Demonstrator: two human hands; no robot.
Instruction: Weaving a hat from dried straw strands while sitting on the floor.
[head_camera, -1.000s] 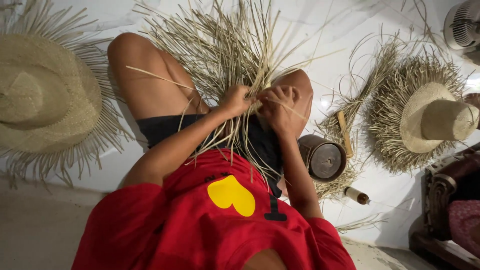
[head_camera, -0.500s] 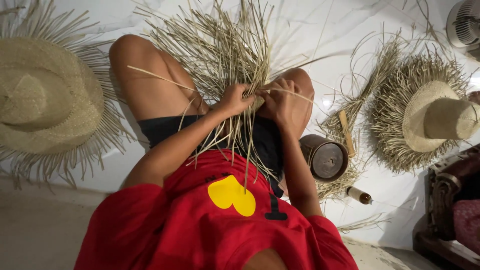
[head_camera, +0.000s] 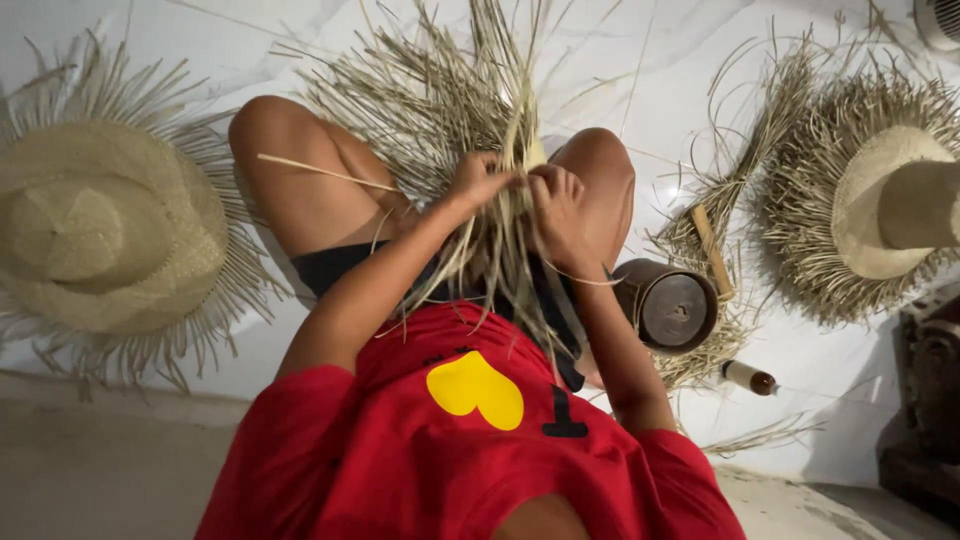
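I sit on a white floor with bare knees up, and a half-woven straw piece (head_camera: 440, 100) with long loose strands fans out between them. My left hand (head_camera: 478, 181) pinches a bunch of strands at the middle of the piece. Right beside it, almost touching, my right hand (head_camera: 556, 207) grips neighbouring straw strands (head_camera: 520, 120). More strands hang down over my dark shorts and red shirt (head_camera: 470, 440). One loose strand (head_camera: 320, 170) sticks out to the left across my thigh.
A finished straw hat (head_camera: 110, 230) with a fringed brim lies at the left. Another fringed hat (head_camera: 880, 200) sits at the right. A dark wooden cylinder (head_camera: 672, 308), a wooden stick (head_camera: 712, 250) and a small bottle (head_camera: 748, 376) lie by my right knee. Dark furniture (head_camera: 925, 400) stands at the far right.
Both hands have shifted slightly and drawn closer together on the strands at the middle of the piece. The loose strand still points left.
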